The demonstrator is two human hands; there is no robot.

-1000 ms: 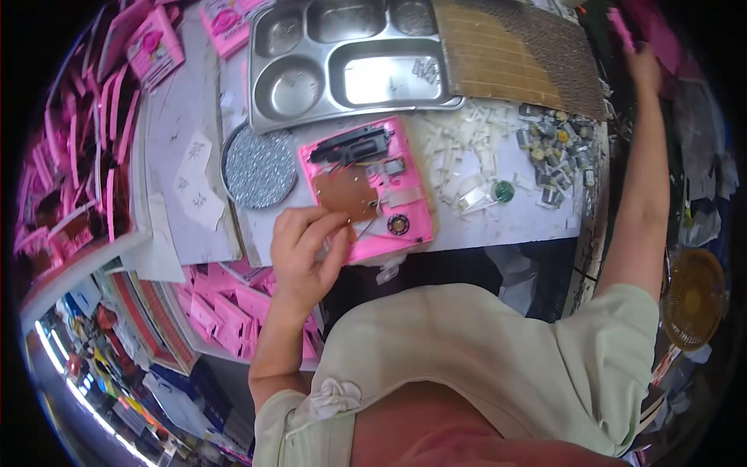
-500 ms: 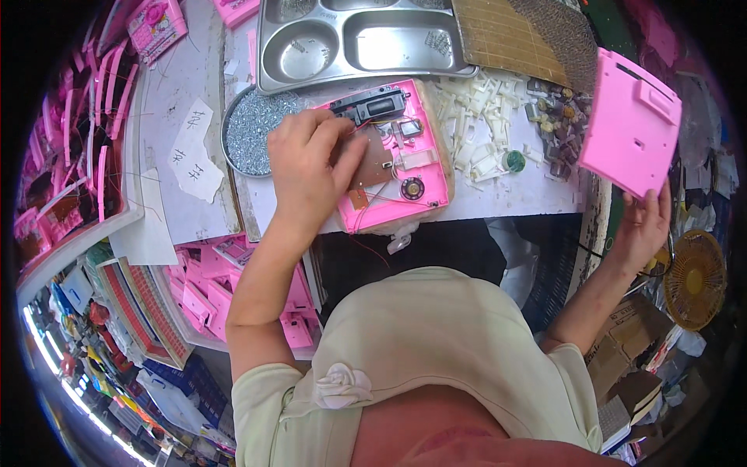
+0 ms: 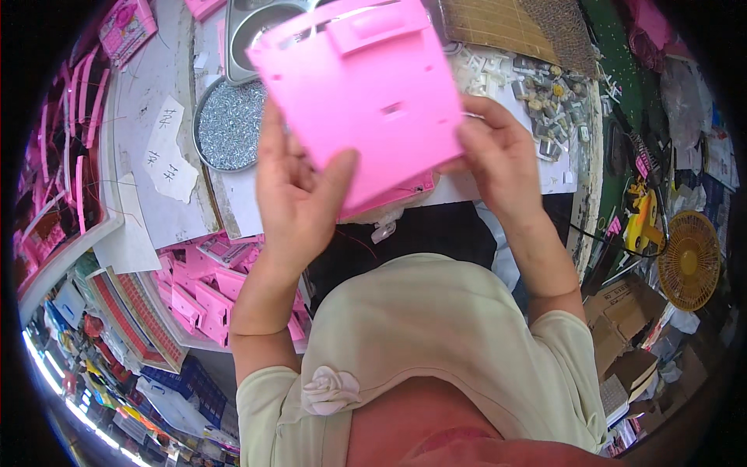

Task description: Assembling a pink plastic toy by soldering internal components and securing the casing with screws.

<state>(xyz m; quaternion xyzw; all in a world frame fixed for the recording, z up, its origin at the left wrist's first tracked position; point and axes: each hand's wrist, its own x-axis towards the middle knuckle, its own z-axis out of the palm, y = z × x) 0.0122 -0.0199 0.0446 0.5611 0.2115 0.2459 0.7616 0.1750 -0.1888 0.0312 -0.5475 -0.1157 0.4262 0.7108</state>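
A pink plastic back cover (image 3: 373, 101), a little blurred, is held up in front of me, tilted over the bench. My left hand (image 3: 299, 187) grips its left lower edge, thumb at the front and fingers partly behind. On the right edge, my right hand (image 3: 502, 152) pinches it between thumb and fingers. Below the cover, only the near edge of a pink plastic housing (image 3: 420, 185) shows; the parts inside it are hidden.
A round dish of small silvery screws (image 3: 231, 124) stands left of the cover, beside a steel compartment tray (image 3: 243, 35). White plastic pieces (image 3: 482, 70) and small motor-like parts (image 3: 548, 105) lie at the right. Pink shells (image 3: 206, 300) fill a bin at lower left.
The cover has come from the far right to above the housing, hiding most of it. My left hand has left the housing's inner parts and taken hold of the cover's left side.
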